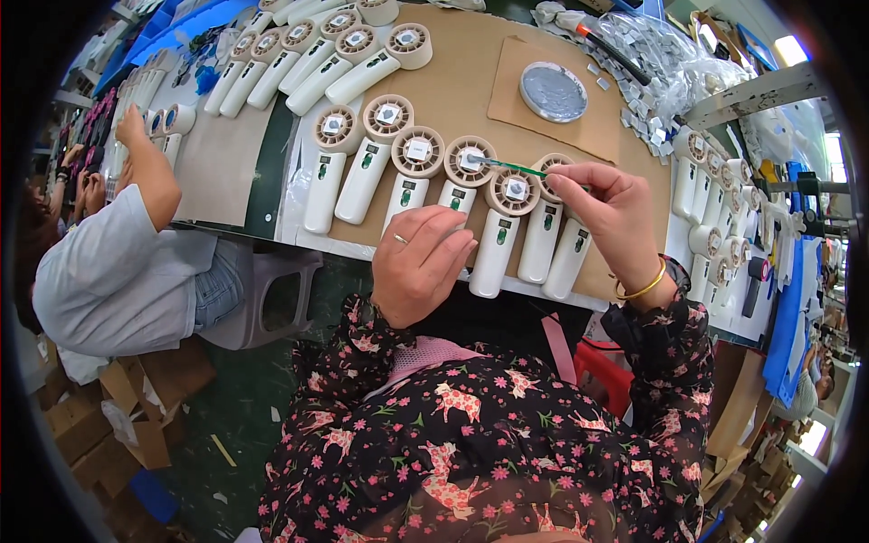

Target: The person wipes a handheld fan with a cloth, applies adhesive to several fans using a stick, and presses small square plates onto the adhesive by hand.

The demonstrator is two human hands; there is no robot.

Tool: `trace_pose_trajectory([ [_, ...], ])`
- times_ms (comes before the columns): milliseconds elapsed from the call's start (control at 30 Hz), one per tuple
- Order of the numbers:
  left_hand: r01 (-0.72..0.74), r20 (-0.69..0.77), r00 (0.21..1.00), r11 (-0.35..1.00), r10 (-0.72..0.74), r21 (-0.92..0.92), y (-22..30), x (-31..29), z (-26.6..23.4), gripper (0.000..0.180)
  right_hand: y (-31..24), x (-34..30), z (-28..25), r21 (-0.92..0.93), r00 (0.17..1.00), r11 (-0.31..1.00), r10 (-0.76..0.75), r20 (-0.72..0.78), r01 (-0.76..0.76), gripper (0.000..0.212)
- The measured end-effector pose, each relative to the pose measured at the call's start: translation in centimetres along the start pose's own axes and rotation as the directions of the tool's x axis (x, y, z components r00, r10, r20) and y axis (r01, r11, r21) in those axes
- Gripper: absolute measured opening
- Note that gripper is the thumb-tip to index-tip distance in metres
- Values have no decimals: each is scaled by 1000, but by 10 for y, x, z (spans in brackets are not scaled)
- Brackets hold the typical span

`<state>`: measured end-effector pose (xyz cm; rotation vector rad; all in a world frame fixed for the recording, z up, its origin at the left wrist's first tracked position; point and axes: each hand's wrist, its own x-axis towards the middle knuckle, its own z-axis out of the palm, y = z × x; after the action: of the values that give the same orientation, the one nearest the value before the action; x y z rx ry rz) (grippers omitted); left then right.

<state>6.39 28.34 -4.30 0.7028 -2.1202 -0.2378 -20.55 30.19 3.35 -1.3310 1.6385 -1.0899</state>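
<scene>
Several white handheld fans with beige round heads lie in a row before me, handles toward me. My left hand (421, 262) curls over the handle of one handheld fan (457, 195), its fingers bent around it; part of the handle is hidden. A thin green stick with a flat greyish tip (518, 167), like a small brush or spatula, is pinched between the thumb and fingers of my right hand (611, 213). The tip touches the pale square at the middle of that fan's head (471, 160). Neighbouring fan heads bear similar squares, among them a nearby fan (494, 249).
A round dish of grey paste (554, 91) stands on a cardboard sheet (507, 104). Small grey squares (644, 122) spill from plastic bags at the back right, by a black-and-orange marker-like tool (614, 54). More fans (362, 77) lie back left. A co-worker (136, 262) sits at left.
</scene>
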Motion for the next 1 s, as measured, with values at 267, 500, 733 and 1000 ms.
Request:
trace_pose_trajectory([
  [267,7,3,1000,1000,-7,-7,-1,2,0,24,-2,-6,2,-513,770,626,-627,115,587,21],
  [500,13,12,1000,1000,-13,2,0,1,-1,23,5,-13,-3,-627,526,205,-759,383,752,43],
  [733,8,14,1000,1000,-8,2,0,0,-1,23,3,-19,-3,-665,480,56,-738,475,745,55],
  [1000,13,11,1000,1000,-13,3,0,0,-1,24,-2,-26,-8,-657,490,51,-710,506,752,45],
])
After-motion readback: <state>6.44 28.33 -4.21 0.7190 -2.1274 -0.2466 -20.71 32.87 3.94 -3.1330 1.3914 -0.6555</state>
